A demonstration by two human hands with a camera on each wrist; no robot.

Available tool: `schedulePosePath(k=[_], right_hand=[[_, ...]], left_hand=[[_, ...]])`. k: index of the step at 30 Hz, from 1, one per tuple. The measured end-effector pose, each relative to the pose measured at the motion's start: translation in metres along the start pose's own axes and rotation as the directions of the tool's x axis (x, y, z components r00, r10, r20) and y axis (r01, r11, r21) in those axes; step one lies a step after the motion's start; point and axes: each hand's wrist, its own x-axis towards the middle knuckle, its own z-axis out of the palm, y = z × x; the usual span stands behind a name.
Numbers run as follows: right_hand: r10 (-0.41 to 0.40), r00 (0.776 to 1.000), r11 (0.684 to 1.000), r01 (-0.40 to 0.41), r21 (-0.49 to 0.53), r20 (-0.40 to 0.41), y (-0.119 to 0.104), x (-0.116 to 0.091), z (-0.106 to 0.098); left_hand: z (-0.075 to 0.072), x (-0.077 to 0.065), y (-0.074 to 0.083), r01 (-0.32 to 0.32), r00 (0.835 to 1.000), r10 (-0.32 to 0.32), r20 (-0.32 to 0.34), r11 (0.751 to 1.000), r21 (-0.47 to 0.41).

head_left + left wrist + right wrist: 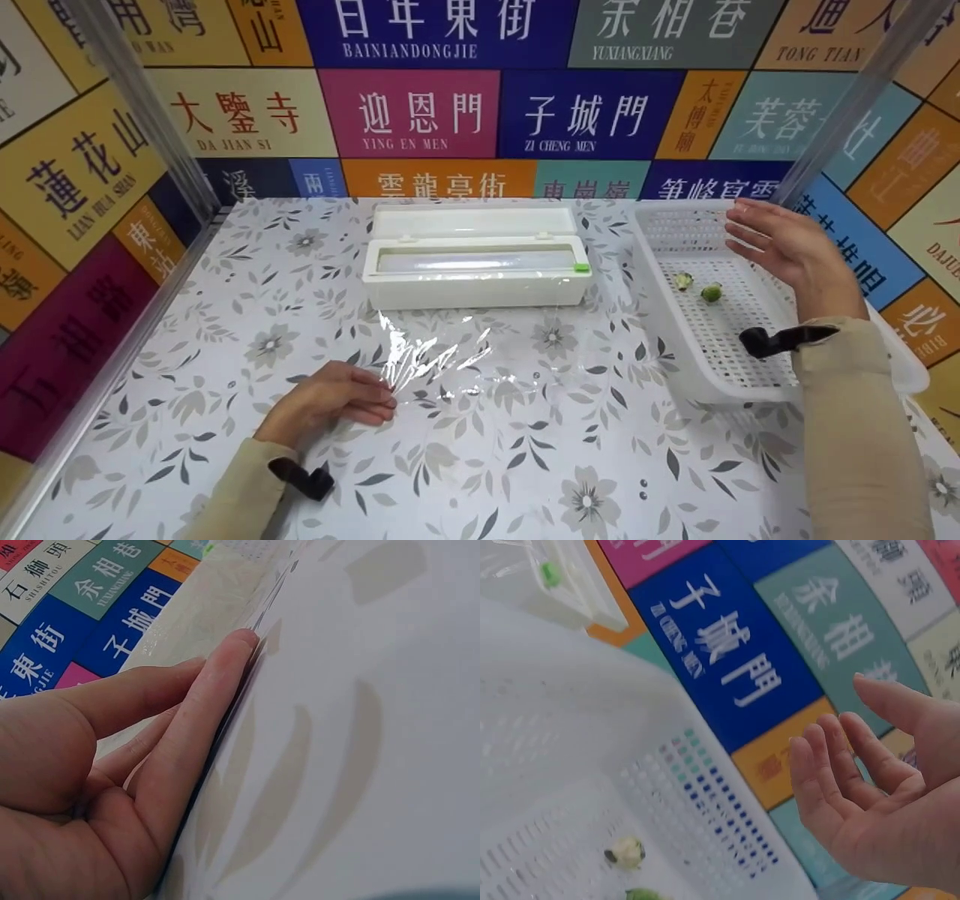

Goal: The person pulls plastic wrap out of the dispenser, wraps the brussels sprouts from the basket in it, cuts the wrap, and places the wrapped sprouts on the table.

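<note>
Clear plastic wrap [435,356] stretches over the tablecloth from the front of a white cling film dispenser box [476,292]. At its near left corner my left hand [337,397] pinches the film, which gathers in bright creases there. The left wrist view shows this hand [142,757] low against the cloth, thumb and fingertips together. My right hand [791,251] is raised over the far right of a white perforated basket [679,360], fingers loosely spread and holding nothing. Two small green pieces that look like Brussels sprouts [711,292] lie in the basket.
The dispenser's lid [472,220] stands open at the back, and a green slider [581,268] sits at its right end. A floral tablecloth [585,442] covers the table. Walls with coloured place-name signs [424,112] close off the back and sides.
</note>
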Motion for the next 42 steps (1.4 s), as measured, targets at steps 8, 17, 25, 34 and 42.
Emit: schedulePosePath(k=[8,17,25,34,42], right_hand=[[0.108,0.993,0.993,-0.105,0.060,-0.049,0.017,0.019,-0.032],[0.195,0.973,0.979,-0.186,0.084,-0.123,0.025,0.025,-0.040],[0.256,0.960,0.964,-0.245,0.102,-0.116,0.032,0.024,-0.042],[0.443,0.894,0.885,-0.425,0.190,-0.062,0.041,0.031,-0.049],[0.502,0.862,0.862,-0.492,0.124,-0.073,0.049,0.033,-0.054]], left_hand=[[0.000,0.000,0.001,0.002,1.000,-0.003,0.010,1.000,0.008],[-0.002,-0.002,0.000,0.014,1.000,-0.014,-0.007,1.000,-0.005],[-0.002,0.000,0.001,0.010,1.000,-0.010,-0.016,1.000,0.014],[-0.001,0.000,0.001,-0.003,1.000,0.003,0.001,1.000,0.011],[-0.002,0.001,0.001,0.004,1.000,-0.004,0.006,1.000,0.027]])
